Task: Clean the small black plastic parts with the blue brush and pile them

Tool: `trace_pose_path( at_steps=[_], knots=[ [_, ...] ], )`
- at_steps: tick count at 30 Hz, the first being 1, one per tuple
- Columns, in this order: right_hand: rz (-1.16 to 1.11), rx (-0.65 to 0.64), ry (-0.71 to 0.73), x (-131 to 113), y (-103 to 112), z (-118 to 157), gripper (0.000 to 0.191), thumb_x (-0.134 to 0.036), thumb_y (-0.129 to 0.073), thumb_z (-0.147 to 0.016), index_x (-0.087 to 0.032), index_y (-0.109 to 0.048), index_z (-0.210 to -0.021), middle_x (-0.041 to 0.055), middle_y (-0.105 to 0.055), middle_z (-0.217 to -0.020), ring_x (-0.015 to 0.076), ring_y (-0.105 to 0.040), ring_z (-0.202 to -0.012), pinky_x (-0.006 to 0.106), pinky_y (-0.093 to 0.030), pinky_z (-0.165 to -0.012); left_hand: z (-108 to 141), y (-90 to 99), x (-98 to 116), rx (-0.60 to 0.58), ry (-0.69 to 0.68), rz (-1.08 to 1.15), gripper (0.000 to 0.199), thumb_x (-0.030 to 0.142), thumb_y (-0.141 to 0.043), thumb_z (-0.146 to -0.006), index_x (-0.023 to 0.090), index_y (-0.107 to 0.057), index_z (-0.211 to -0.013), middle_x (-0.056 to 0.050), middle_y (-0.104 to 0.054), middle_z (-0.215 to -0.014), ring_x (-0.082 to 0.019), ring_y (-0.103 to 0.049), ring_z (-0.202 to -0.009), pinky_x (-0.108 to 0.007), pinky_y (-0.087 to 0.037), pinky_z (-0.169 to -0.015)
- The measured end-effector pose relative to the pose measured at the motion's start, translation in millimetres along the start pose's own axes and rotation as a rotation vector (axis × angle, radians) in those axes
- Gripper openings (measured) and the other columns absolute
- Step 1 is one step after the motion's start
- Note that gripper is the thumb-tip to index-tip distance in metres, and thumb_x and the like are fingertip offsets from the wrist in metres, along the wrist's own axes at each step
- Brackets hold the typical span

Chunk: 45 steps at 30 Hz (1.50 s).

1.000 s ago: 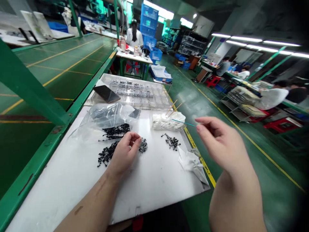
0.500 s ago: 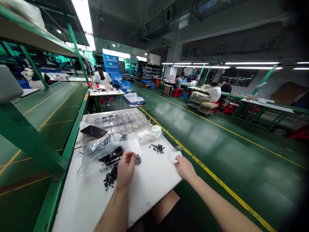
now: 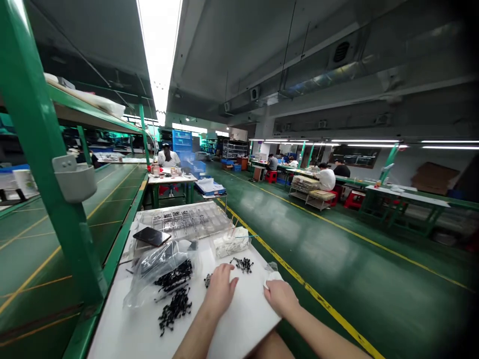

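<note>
My left hand (image 3: 221,289) is over the white tabletop (image 3: 245,316), thumb and fingers apart, with nothing visible in it. Just beyond its fingertips lies a small pile of black parts (image 3: 244,265). A little heap of grey-black pieces (image 3: 207,280) is partly hidden behind that hand. At the table's right edge, my right hand (image 3: 281,296) is closed on a crumpled white tissue (image 3: 275,275), with clear plastic (image 3: 271,267) just behind it. To the left, a clear plastic bag (image 3: 140,286) spills black parts, and a larger loose pile (image 3: 175,309) lies in front of it.
A phone (image 3: 151,236) rests by a clear compartment tray (image 3: 215,215) at the table's back. Beside them stands a white wrapped block (image 3: 230,244) with thin sticks in it. A green conveyor (image 3: 112,199) runs along the left; people sit at far benches.
My left hand has moved right from the heap of small pieces toward the small black pile, and its fingers have opened. The right hand still grips the white tissue. The view has tilted up.
</note>
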State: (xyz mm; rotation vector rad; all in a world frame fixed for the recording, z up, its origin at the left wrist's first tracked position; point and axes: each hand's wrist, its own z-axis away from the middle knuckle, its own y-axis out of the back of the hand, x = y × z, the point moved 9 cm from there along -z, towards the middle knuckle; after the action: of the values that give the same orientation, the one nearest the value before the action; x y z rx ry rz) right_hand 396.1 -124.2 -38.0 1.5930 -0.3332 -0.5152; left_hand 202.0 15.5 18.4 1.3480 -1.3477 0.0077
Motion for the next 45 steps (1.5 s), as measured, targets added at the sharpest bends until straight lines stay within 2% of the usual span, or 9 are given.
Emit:
trace_pose_path(
  at_steps=[3,9,19,24,30,35,38,40,45],
  knots=[
    [-0.032,0.039,-0.002,7.3,-8.1,-0.6,0.023,-0.039,-0.067,-0.105,-0.016,-0.071,-0.1,0.005,-0.074,-0.103,0.0198,-0.071,-0.098,0.042,-0.059,-0.094,-35.4,-39.0,15.2,-0.107,0.027,-0.16,0.036,0.035,-0.073,-0.103,0.017,-0.068,-0.135,-0.013,-0.067,-0.144,-0.031,-0.067,-0.128,-0.055,-0.059,-0.107],
    [-0.156,0.156,0.019,20.0,-17.0,1.6,0.015,-0.012,-0.06,-0.095,-0.02,-0.066,-0.084,0.0053,-0.076,-0.095,0.0209,-0.07,-0.094,0.03,-0.042,-0.079,-75.5,-93.6,11.7,-0.21,0.142,-0.405,0.042,0.037,-0.073,-0.103,0.018,-0.066,-0.139,-0.014,-0.065,-0.146,-0.032,-0.067,-0.128,-0.056,-0.058,-0.107],
    [-0.308,0.276,0.112,21.1,-15.8,6.0,0.018,-0.011,-0.058,-0.091,-0.021,-0.057,-0.076,0.0017,-0.069,-0.083,0.0183,-0.064,-0.082,0.031,-0.032,-0.074,-83.3,-122.3,21.4,-0.237,0.032,-0.504,0.037,0.036,-0.071,-0.105,0.019,-0.067,-0.138,-0.013,-0.067,-0.143,-0.03,-0.068,-0.125,-0.054,-0.06,-0.105],
    [-0.318,0.299,0.135,21.1,-14.7,7.5,0.019,-0.014,-0.058,-0.094,-0.022,-0.057,-0.077,0.0015,-0.069,-0.083,0.018,-0.064,-0.083,0.031,-0.033,-0.075,-75.8,-121.4,25.2,-0.298,-0.077,-0.451,0.033,0.036,-0.07,-0.106,0.019,-0.069,-0.134,-0.012,-0.069,-0.139,-0.028,-0.07,-0.12,-0.051,-0.061,-0.103],
    [-0.28,0.276,0.176,17.1,-7.5,10.0,0.02,-0.019,-0.057,-0.097,-0.022,-0.059,-0.077,0.0025,-0.07,-0.085,0.0192,-0.065,-0.085,0.03,-0.036,-0.076,-46.5,-79.9,21.6,-0.222,-0.141,-0.355,0.032,0.035,-0.07,-0.106,0.018,-0.069,-0.133,-0.012,-0.069,-0.139,-0.028,-0.07,-0.12,-0.051,-0.062,-0.102],
    [-0.26,0.238,0.156,18.1,-7.9,8.2,0.011,-0.022,-0.057,-0.095,-0.022,-0.067,-0.091,0.0062,-0.075,-0.091,0.0236,-0.07,-0.089,0.031,-0.041,-0.077,15.2,14.2,-16.1,-0.059,-0.111,-0.333,0.028,0.034,-0.069,-0.106,0.019,-0.07,-0.13,-0.012,-0.069,-0.139,-0.027,-0.07,-0.121,-0.05,-0.061,-0.104],
    [-0.259,0.209,0.1,27.3,-15.9,5.1,0.032,-0.022,-0.051,-0.095,-0.017,-0.069,-0.121,0.0111,-0.079,-0.1,0.0275,-0.073,-0.091,0.035,-0.046,-0.077,61.4,74.0,-55.3,0.03,-0.033,-0.364,0.028,0.035,-0.069,-0.106,0.019,-0.071,-0.128,-0.012,-0.071,-0.135,-0.027,-0.07,-0.12,-0.051,-0.061,-0.104],
    [-0.266,0.184,0.112,29.9,-21.4,3.2,0.038,-0.021,-0.047,-0.095,-0.021,-0.07,-0.125,0.0107,-0.079,-0.121,0.0274,-0.074,-0.105,0.036,-0.049,-0.084,87.9,99.7,-79.3,0.07,0.035,-0.39,0.03,0.035,-0.069,-0.106,0.018,-0.07,-0.13,-0.012,-0.07,-0.136,-0.028,-0.07,-0.119,-0.051,-0.061,-0.104],
    [-0.242,0.145,0.112,33.2,-25.0,0.4,0.031,-0.029,-0.048,-0.095,-0.027,-0.076,-0.106,0.0057,-0.079,-0.122,0.0278,-0.074,-0.104,0.036,-0.05,-0.078,112.2,103.1,-107.3,0.059,0.135,-0.419,0.039,0.037,-0.072,-0.104,0.018,-0.066,-0.138,-0.013,-0.067,-0.142,-0.031,-0.068,-0.125,-0.055,-0.059,-0.106]
  ],
)
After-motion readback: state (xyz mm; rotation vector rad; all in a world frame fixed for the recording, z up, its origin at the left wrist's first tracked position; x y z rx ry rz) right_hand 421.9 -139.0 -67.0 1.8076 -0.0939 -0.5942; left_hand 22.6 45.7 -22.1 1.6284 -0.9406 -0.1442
